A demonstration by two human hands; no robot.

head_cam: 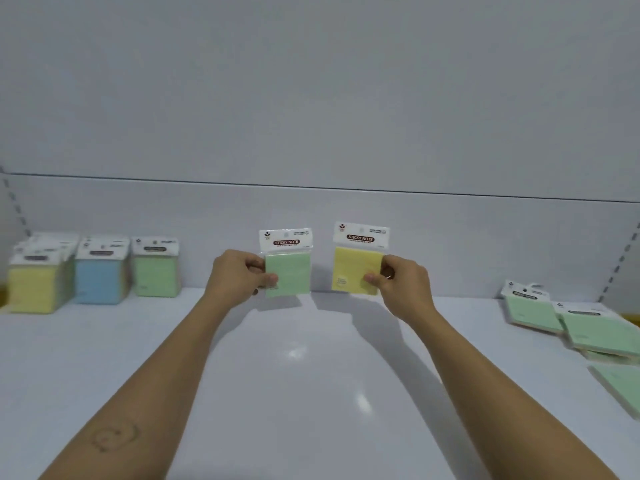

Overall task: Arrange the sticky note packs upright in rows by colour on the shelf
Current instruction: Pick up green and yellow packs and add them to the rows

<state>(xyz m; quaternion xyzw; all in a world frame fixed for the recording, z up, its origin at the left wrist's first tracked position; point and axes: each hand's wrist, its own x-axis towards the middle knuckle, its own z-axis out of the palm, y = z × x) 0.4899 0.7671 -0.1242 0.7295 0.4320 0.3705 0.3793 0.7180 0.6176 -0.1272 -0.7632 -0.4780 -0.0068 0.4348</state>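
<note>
My left hand [239,277] pinches the left edge of a green sticky note pack [289,271], held upright above the white shelf [311,375]. My right hand [401,284] grips the right edge of a yellow sticky note pack [355,268], also upright, just right of the green one. At the far left stand three upright rows: yellow packs [34,287], blue packs [100,280] and green packs [156,273]. Several loose green packs [588,329] lie flat at the far right.
A grey back panel [311,220] rises behind the shelf. Slotted shelf uprights [620,261] run along both sides. The shelf surface between the standing rows and the loose pile is glossy and reflects light.
</note>
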